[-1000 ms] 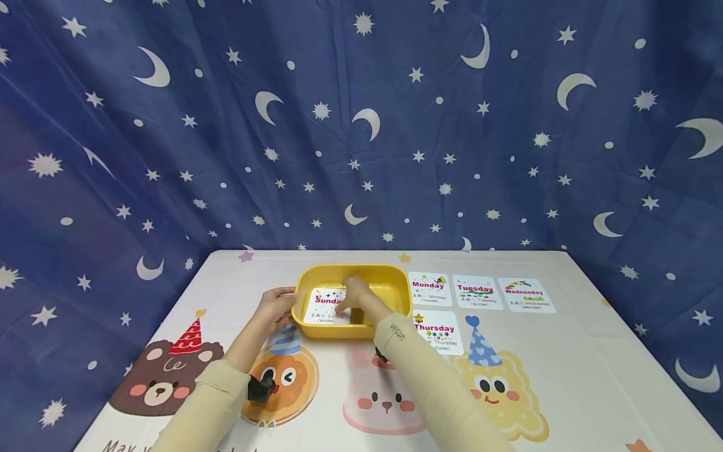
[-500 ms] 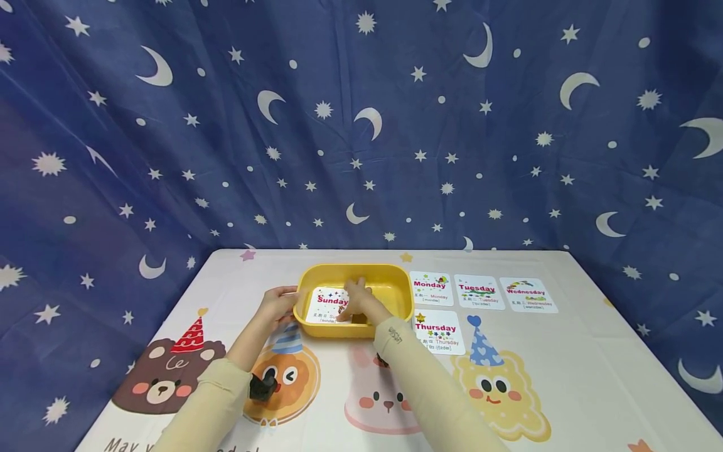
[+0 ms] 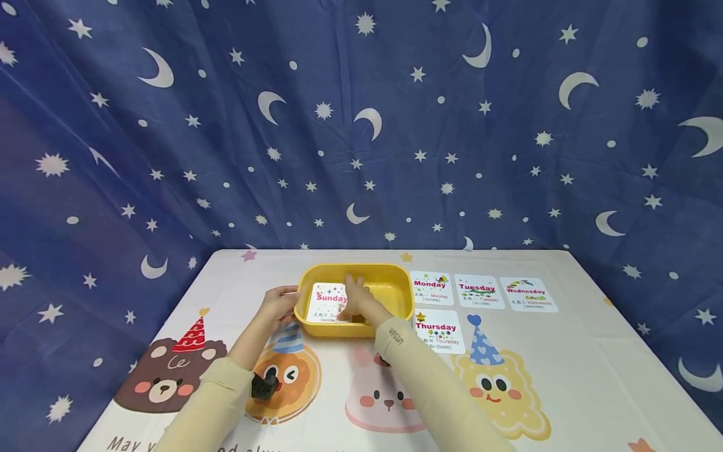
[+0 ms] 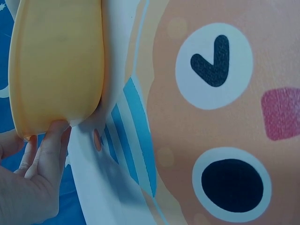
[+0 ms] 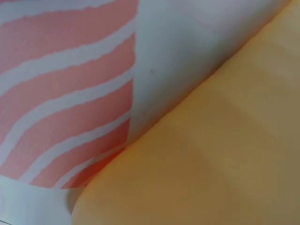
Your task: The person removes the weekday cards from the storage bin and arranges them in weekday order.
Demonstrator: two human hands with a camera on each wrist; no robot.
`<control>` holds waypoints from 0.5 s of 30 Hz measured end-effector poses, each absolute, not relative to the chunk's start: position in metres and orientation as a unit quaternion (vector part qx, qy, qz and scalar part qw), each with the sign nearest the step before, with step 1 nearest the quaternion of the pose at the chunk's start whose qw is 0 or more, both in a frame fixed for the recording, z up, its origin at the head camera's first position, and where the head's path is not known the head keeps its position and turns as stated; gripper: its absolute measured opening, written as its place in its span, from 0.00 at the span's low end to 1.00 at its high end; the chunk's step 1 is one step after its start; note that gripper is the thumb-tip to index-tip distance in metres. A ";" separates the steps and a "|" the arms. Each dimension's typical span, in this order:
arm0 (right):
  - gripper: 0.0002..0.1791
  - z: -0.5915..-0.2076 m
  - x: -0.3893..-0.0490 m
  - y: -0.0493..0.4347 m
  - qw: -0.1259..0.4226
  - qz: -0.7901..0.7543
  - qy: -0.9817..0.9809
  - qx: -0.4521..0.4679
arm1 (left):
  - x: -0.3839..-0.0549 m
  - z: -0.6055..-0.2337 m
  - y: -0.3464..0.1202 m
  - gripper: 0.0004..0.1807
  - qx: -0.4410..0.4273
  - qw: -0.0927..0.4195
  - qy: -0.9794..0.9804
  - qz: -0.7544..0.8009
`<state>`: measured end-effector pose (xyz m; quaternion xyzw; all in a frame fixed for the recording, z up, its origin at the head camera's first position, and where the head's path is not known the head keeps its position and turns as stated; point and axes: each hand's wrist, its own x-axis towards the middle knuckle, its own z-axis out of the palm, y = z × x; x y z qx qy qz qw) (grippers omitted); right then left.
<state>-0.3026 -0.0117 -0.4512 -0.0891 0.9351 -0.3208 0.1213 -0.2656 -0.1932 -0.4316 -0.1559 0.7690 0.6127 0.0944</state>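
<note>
My left hand [image 3: 278, 306] holds the left end of a yellow plastic tray [image 3: 390, 271]; in the left wrist view, fingers [image 4: 52, 140] lie against the tray's end wall. Inside the tray, a white card printed "Sunday" [image 3: 324, 307] sits toward the left, its upper edge looking slightly raised. My right hand [image 3: 361, 301] reaches into the tray and pinches the card at its right side, with the thumb near the lower right corner. The fingers cover the card's right edge. The right wrist view shows only the tray's outer wall [image 5: 201, 164] and the tablecloth.
To the tray's right lie white cards reading "Monday" [image 3: 431, 289], "Tuesday" [image 3: 479, 292] and "Wednesday" [image 3: 528, 295] in a row. A "Thursday" card [image 3: 439, 331] lies below Monday. The white tablecloth [image 3: 599, 376] has cartoon prints; a blue starry curtain [image 3: 361, 188] stands behind.
The Sunday card has shifted slightly and its upper edge now appears higher within the tray. Both hands have stayed almost in place, and the tray has not moved noticeably.
</note>
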 end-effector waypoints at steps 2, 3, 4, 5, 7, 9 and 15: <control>0.46 -0.451 -0.302 -0.012 0.112 -0.324 0.935 -0.090 | -0.266 -0.432 -0.193 0.22 -0.152 0.091 0.768 0.615; 0.46 -0.450 -0.302 -0.013 0.109 -0.326 0.935 -0.091 | -0.266 -0.432 -0.193 0.22 -0.153 0.089 0.768 0.616; 0.47 -0.450 -0.302 -0.013 0.106 -0.327 0.935 -0.093 | -0.265 -0.432 -0.193 0.21 -0.154 0.088 0.769 0.615; 0.47 -0.450 -0.302 -0.013 0.103 -0.328 0.934 -0.094 | -0.266 -0.432 -0.193 0.21 -0.154 0.086 0.768 0.615; 0.48 -0.450 -0.301 -0.013 0.098 -0.333 0.933 -0.100 | -0.266 -0.431 -0.193 0.22 -0.152 0.087 0.770 0.614; 0.47 -0.450 -0.302 -0.013 0.093 -0.340 0.930 -0.108 | -0.266 -0.431 -0.193 0.22 -0.153 0.090 0.771 0.612; 0.34 -0.454 -0.307 -0.009 0.054 -0.386 0.912 -0.127 | -0.265 -0.431 -0.192 0.22 -0.153 0.094 0.772 0.610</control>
